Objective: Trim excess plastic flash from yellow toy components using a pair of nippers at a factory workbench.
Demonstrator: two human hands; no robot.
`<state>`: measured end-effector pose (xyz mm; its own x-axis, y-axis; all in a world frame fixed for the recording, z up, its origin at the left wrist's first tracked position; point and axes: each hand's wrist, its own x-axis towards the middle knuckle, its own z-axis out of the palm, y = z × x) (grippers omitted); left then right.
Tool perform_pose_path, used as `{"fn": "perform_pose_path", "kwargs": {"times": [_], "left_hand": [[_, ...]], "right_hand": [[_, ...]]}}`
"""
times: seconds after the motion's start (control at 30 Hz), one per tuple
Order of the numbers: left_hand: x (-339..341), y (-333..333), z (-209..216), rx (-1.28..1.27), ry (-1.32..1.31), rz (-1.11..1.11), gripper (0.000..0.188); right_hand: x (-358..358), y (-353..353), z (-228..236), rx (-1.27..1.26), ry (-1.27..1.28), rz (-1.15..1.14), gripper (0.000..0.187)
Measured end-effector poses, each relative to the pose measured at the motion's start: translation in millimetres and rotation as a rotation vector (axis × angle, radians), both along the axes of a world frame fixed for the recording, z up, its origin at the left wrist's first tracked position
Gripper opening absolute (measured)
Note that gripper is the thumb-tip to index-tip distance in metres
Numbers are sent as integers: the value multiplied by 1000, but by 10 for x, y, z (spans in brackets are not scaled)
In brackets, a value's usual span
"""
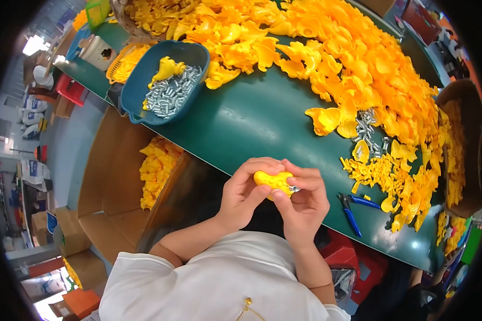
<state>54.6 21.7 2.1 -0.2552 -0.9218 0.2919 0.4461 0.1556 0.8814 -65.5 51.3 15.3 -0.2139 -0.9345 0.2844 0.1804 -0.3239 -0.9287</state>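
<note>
Both my hands are closed round one yellow molded plastic piece (273,182), held in front of my body near the table edge. My left hand (245,188) pinches its left end. Fingers and thumb of my right hand (304,202) press on its right end, where a small silver metal cylinder (293,189) sticks out. To the right on the green table (251,117) lie blue-handled nippers (352,209), with small yellow plastic bits (377,174) beyond them. Loose silver cylinders (365,128) rest among the yellow parts.
A big heap of yellow plastic shells (353,59) covers the table's far and right side. At the left edge stands a teal basin (128,96) with many silver cylinders. Below it an open cardboard box (110,176) holds yellow pieces. A red stool (340,251) is under the table.
</note>
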Motion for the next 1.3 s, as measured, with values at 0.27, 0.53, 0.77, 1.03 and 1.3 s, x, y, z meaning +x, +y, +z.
{"fn": "perform_pose_path", "kwargs": {"times": [0.27, 0.53, 0.77, 1.03, 1.3], "left_hand": [[979, -109, 328, -161, -927, 298, 24], [1088, -208, 566, -136, -1164, 308, 50], [375, -1190, 195, -443, -1459, 539, 53], [337, -1249, 71, -490, -1271, 585, 10], [165, -1018, 95, 344, -293, 37, 18]], "right_hand": [[177, -214, 26, 77, 305, 218, 46], [-450, -152, 236, 166, 673, -71, 23], [-1171, -125, 252, 353, 1106, -452, 10], [-1678, -262, 238, 299, 1229, -580, 10], [-1632, -504, 99, 277, 1238, -609, 20]]}}
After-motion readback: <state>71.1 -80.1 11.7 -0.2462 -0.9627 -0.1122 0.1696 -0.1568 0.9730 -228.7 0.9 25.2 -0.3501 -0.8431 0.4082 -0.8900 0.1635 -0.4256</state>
